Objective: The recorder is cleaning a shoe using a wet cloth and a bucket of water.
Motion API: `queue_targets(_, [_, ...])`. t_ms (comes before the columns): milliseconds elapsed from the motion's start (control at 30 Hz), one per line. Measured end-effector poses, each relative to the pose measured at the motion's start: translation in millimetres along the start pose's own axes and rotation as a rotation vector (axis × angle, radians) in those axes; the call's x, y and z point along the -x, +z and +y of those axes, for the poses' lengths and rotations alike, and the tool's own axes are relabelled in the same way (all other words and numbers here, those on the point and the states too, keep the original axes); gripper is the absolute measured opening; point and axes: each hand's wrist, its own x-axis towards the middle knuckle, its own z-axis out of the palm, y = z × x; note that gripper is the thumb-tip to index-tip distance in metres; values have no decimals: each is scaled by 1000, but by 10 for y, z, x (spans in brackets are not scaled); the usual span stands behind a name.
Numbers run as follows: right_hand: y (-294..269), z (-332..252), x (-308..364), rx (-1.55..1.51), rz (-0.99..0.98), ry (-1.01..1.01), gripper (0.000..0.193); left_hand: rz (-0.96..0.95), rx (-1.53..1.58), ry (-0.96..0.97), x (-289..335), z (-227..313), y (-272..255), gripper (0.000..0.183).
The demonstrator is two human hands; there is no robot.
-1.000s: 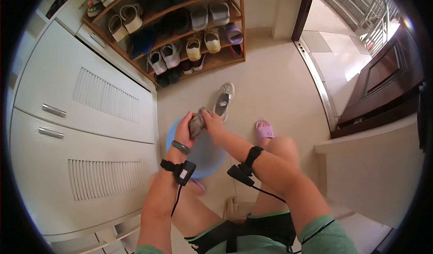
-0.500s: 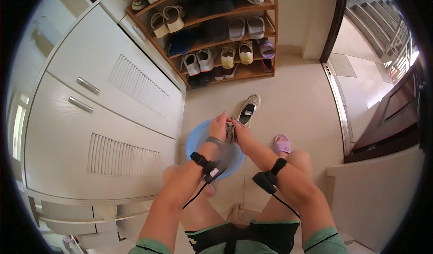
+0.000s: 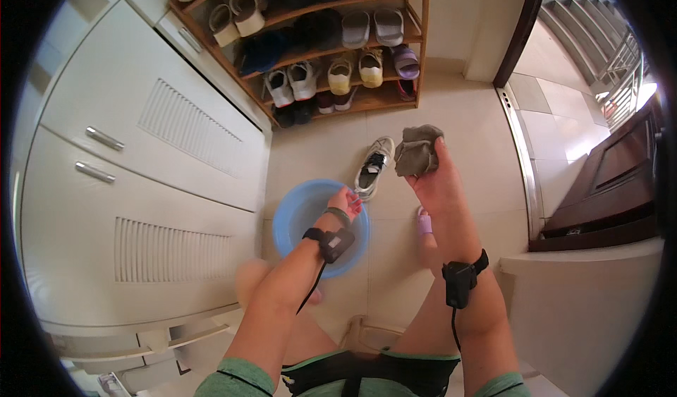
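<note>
In my right hand (image 3: 441, 168) is a crumpled grey-brown cloth (image 3: 417, 150), raised to the right of a sneaker. My thumb lies along its right side and the fingers are beneath it. My left hand (image 3: 343, 202) is over the right rim of a light blue basin (image 3: 283, 217). Its fingers are loosely bent and apart, with nothing visible in them, close to the near end of the sneaker. The pale sneaker (image 3: 374, 166) with black laces stands on the tiled floor just beyond the basin.
A wooden rack (image 3: 384, 99) with several shoes and slippers stands ahead. White louvered cabinets (image 3: 166, 168) line the left side. To the right are a metal door sill (image 3: 520, 157), a dark open door (image 3: 613, 178) and stairs. My slippered foot (image 3: 423, 222) is right of the basin.
My hands were together over the basin with the cloth between them. They have parted: my right hand has carried the cloth up and right, leaving my left hand at the rim.
</note>
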Motion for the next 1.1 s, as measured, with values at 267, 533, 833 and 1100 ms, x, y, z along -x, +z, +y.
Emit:
queue_targets(267, [-158,-206,183,-117,-68,12,38,65,32,-91,-1162,-391,26,29])
queue_targets(533, [81,-468,444,-232,130,24,39,244,-64,-23,-2252,-779,193,48])
queue_targets(833, [-129,-469,333,-232,179,-7,51,263,-246,-50,-3039,-830,30,33])
queue_targets(1100, [-101,-423,357,-258,164,78,52,333,306,-110,-2670,-400,319,33])
